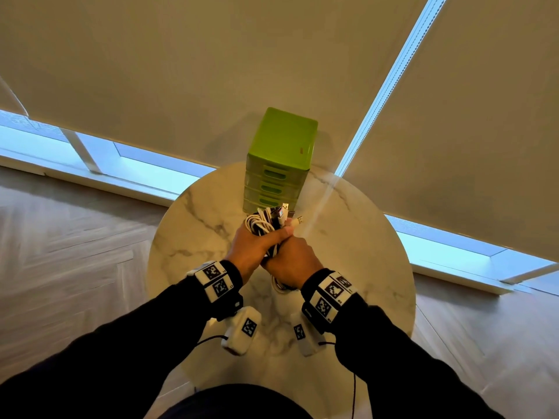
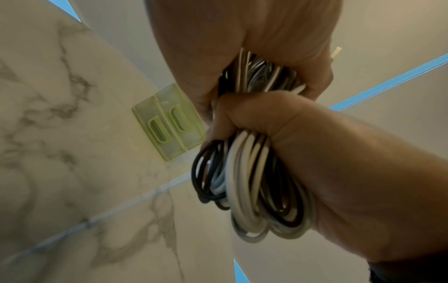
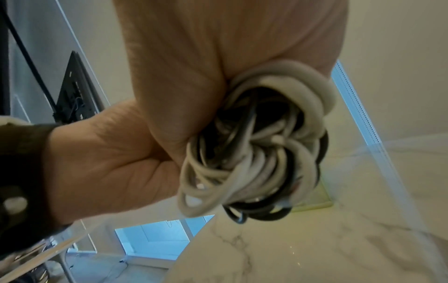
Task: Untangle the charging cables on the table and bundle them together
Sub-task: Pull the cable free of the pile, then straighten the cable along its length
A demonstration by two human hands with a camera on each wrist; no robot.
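Note:
Both hands grip one bunch of white and black charging cables [image 1: 259, 224] above the round marble table [image 1: 196, 225]. My left hand [image 1: 257, 246] curls round the upper part, just below several USB plugs [image 1: 284, 210] that stick out towards the green drawers. Directly below it, my right hand [image 1: 292, 261] makes a fist round the same bunch. In the left wrist view the coiled loops [image 2: 252, 181] hang out under the right fist [image 2: 266, 114]. The right wrist view shows the loop ends [image 3: 266, 145] bulging from my closed right hand [image 3: 218, 67].
A green plastic drawer unit [image 1: 282, 146] stands at the table's far edge, just beyond the plugs; its lower drawers [image 2: 167, 122] show in the left wrist view. Roller blinds and low windows lie behind. Wooden floor surrounds the table.

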